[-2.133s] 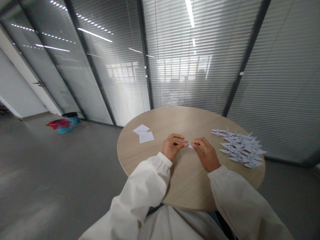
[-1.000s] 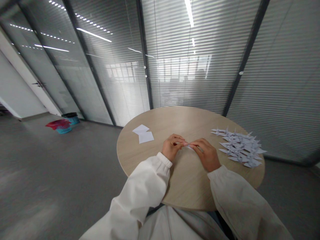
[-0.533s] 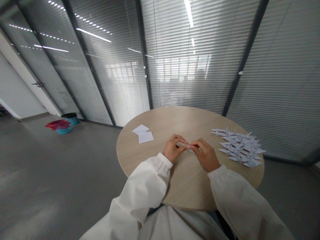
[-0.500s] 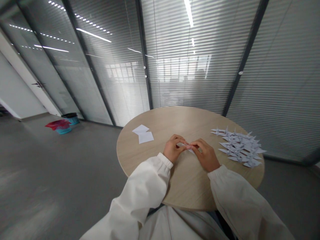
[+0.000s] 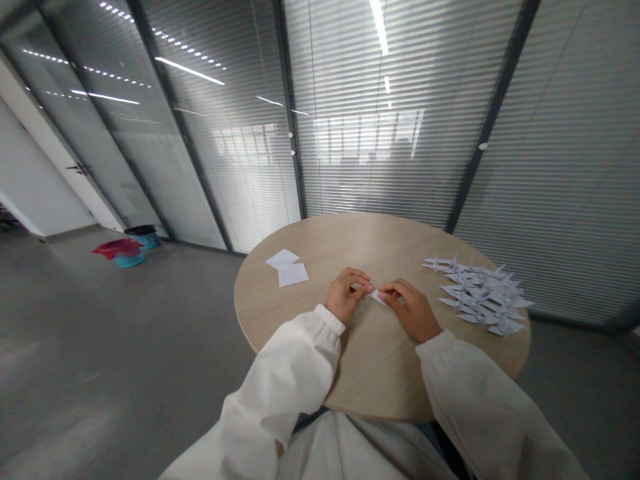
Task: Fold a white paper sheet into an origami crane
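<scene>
Round wooden tabletop (image 5: 373, 373) just beyond two white sleeves (image 5: 285, 373). Near its middle, left hand (image 5: 344, 295) curled, fingertips pinching one end of a small folded white paper (image 5: 379, 297), held just above the wood. Right hand (image 5: 411, 310) beside that paper, fingers bent toward it; grip impossible to tell. Farther left, two overlapping white paper squares (image 5: 287, 277); right, a heap of folded paper cranes (image 5: 480, 297). Beyond, glass partitions (image 5: 380, 147) with blinds.
</scene>
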The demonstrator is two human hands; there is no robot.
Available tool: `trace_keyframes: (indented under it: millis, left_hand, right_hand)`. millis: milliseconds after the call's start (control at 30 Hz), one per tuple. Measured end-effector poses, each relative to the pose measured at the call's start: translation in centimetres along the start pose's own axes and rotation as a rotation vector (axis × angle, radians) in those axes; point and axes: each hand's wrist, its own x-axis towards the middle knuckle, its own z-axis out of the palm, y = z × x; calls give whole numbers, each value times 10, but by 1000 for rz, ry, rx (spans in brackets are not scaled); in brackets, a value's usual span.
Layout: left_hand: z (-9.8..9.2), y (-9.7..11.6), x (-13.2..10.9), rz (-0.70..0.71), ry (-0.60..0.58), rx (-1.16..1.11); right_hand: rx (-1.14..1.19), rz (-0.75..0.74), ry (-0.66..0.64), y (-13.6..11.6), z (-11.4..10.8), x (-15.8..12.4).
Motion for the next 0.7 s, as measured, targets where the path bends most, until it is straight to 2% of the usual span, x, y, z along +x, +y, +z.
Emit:
trace_keyframes:
  millis: [133,367,533,700]
  left_hand:
    - [2,4,-1,-36,-15,-88]
    - [5,11,-4,-173,-153,-176]
    - [7,6,-2,-176,-146,-340]
    - [7,5,-1,-177,-121,-396]
  right_hand:
    - [52,42,4,-1,0,0]
    - [329,214,-64,5,1,0]
    - [431,276,-95,3,1,1]
    - [441,304,-106,-2,0,2]
